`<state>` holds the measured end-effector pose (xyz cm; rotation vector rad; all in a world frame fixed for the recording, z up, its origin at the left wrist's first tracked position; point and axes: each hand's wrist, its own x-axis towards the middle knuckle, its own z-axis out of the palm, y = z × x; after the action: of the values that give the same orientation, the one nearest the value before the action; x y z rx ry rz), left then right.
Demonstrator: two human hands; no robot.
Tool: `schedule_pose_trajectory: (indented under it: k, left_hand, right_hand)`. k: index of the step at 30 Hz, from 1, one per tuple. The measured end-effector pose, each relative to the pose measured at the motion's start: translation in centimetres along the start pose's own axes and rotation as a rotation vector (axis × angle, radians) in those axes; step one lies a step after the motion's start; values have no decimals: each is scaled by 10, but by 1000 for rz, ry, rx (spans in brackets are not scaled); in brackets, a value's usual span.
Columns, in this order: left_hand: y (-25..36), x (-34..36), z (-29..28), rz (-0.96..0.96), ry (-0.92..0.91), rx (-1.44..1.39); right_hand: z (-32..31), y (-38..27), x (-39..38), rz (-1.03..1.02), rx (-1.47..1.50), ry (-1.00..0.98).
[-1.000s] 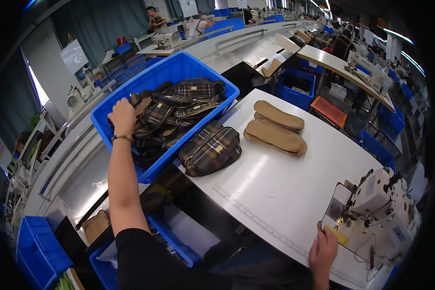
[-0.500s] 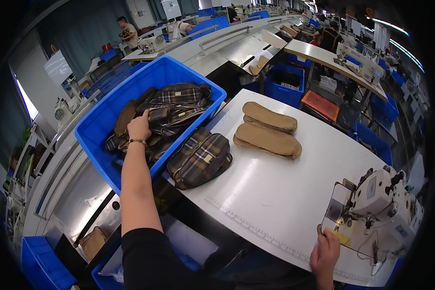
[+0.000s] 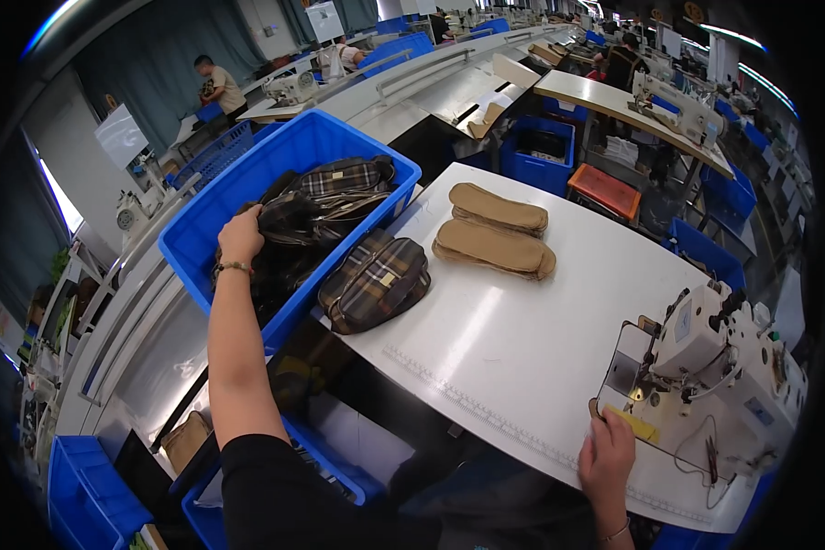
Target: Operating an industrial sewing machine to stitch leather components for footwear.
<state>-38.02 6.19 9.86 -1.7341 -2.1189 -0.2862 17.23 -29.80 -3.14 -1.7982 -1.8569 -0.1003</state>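
Here's the L hand (image 3: 240, 236), deep over the blue bin (image 3: 289, 151), fingertips lost among the plaid bags (image 3: 339, 179). Blur there, dark cloth too, so can't tell if it's gripping one or just resting on it. Bags sit heaped in the bin; lower ones are buried, count's anyone's guess. L arm is nearly straight, reaching fwd from the bottom edge, palm down, bracelet (image 3: 236, 267) at the wrist.

Over on the R side, R hand (image 3: 608, 451) lies at the table's near edge, fingers bent and pointing fwd, forearm cut off below. Small brown bit (image 3: 595, 407) by the fingertips, too tiny to ID; can't tell if it's pinched. Yellow strip (image 3: 634, 424) just beside, partly behind the fingers. Sewing machine (image 3: 706, 339) beyond. One plaid pouch (image 3: 376, 281) sits on the white table (image 3: 486, 367), next to the bin.
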Motion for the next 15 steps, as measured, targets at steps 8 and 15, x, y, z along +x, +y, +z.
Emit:
schedule_pose_trajectory:
  k: [8, 15]
  left_hand:
    - [-7, -13, -87, -79, -11, 81]
    - [75, -55, -129, -93, 196, 55]
  right_hand:
    - [0, 2, -1, -31, 7, 18]
    - [2, 6, -3, -41, -10, 35]
